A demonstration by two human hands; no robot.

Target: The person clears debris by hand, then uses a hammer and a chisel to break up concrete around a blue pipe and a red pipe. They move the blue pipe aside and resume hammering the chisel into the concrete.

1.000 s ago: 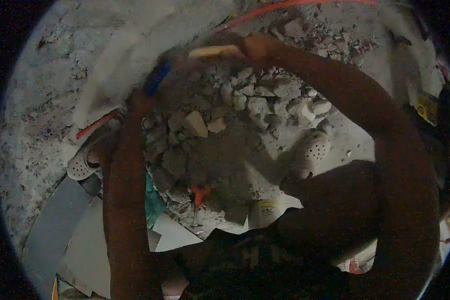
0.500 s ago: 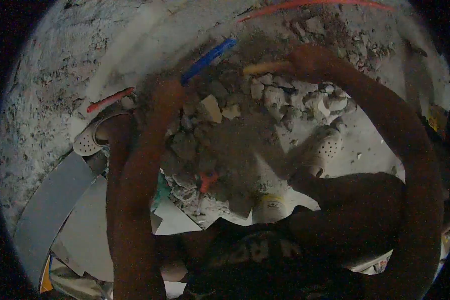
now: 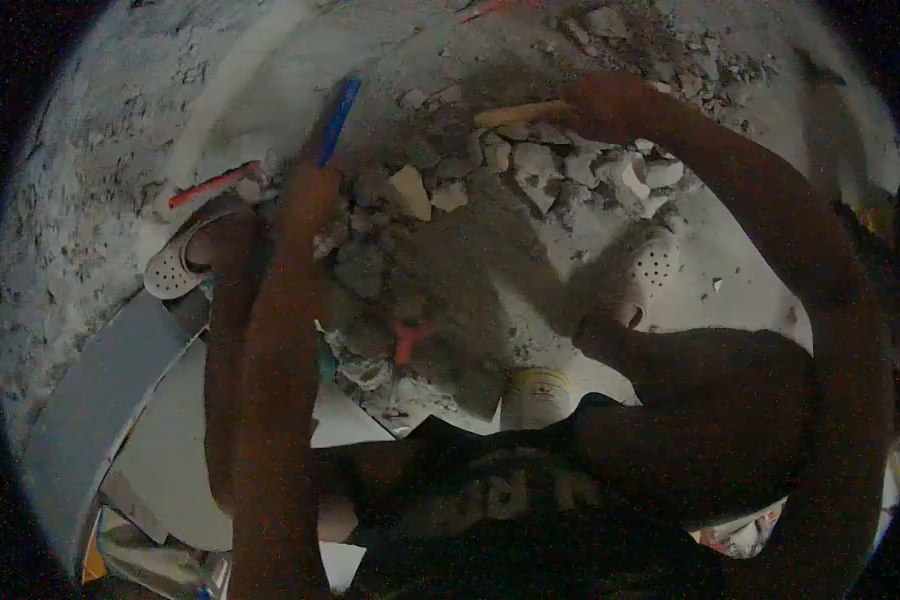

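Note:
My left hand (image 3: pixel 312 192) is closed around the lower end of a narrow blue bar (image 3: pixel 341 120), which points up and slightly right. What kind of tool it is cannot be made out. At the upper right, my right hand (image 3: pixel 612 106) is wrapped round a light wooden stick-like handle (image 3: pixel 522 113); its bare end points left, and any tool head is hidden. Broken masonry chunks (image 3: pixel 540 180) lie below the handle. A pale yellowish fragment (image 3: pixel 411 193) rests between the hands. The scene is dim and the fingers are hard to separate.
A red pipe piece (image 3: pixel 213 185) lies left of my left hand, by a holed clog (image 3: pixel 178 262). Another clog (image 3: pixel 653 270) stands at right. Nearer are a red-handled object (image 3: pixel 408 340), a pale tub (image 3: pixel 536 400) and grey boards (image 3: pixel 100 375).
My left hand has shifted left with the blue bar, which has swung to a steeper angle. My right hand and wooden handle have shifted slightly left and up in view.

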